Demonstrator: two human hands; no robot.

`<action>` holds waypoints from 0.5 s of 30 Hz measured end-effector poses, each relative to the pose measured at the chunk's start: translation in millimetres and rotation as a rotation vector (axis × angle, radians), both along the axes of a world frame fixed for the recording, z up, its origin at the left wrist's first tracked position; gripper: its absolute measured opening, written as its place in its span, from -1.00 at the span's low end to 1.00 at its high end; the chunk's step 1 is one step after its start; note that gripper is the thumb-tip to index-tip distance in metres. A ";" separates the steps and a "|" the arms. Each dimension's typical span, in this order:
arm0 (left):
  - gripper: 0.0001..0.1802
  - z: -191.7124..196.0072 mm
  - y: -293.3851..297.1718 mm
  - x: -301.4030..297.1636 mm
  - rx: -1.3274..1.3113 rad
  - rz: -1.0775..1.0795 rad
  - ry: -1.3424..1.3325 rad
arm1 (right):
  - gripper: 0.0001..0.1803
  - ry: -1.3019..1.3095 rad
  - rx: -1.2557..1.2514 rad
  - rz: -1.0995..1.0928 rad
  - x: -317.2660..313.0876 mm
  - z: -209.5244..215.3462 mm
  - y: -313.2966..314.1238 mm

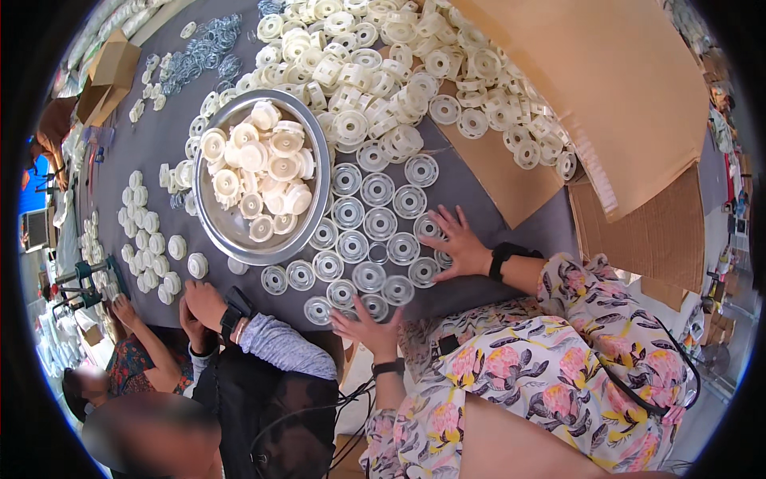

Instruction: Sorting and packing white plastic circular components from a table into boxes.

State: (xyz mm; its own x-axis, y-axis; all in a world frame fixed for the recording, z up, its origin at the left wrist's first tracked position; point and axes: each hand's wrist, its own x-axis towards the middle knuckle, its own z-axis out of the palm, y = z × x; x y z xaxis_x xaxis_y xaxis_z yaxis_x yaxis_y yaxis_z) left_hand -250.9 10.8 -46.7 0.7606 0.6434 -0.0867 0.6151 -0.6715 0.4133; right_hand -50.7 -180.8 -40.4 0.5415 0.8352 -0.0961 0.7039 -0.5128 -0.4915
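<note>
Several clear round plastic discs (pixel 377 190) lie flat in rows on the grey table (pixel 471 188). My right hand (pixel 453 242) rests palm down on the right end of these rows, fingers spread over a disc (pixel 427 227). My left hand (pixel 369 327) lies at the table's near edge, fingers apart, with its tips touching the nearest discs (pixel 373 305). Neither hand holds anything. Both wrists wear black bands, and my sleeves are floral.
A metal bowl (pixel 239 239) of white plastic spools stands left of the discs. A big heap of white spools (pixel 399 72) lies behind, partly on cardboard sheets (pixel 606 88). Metal rings (pixel 209 46) and a cardboard box (pixel 108 76) sit far left. Co-workers' hands (pixel 203 305) work at the near-left edge.
</note>
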 end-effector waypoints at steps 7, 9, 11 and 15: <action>0.09 -10.2 50.6 20.7 0.157 0.008 -0.087 | -0.03 0.012 0.058 -0.021 -5.1 -0.7 56.4; 0.10 -1.7 58.8 24.6 0.098 -0.007 -0.105 | -0.06 -0.007 0.039 -0.043 -4.4 8.5 63.7; -0.02 13.0 60.5 28.4 0.032 -0.050 -0.149 | -0.12 0.019 0.080 -0.073 -5.1 19.3 53.2; -0.38 16.8 63.3 44.0 0.026 -0.118 -0.426 | -0.29 -0.028 0.250 -0.241 14.8 18.2 35.3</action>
State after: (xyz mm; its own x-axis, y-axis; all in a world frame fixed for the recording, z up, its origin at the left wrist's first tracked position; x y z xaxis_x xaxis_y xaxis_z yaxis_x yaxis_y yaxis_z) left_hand -206.9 74.1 -29.9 0.7932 0.5479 0.2656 0.3118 -0.7402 0.5957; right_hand -35.9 -145.4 -22.2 0.7256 0.6788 0.1131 0.5920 -0.5318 -0.6056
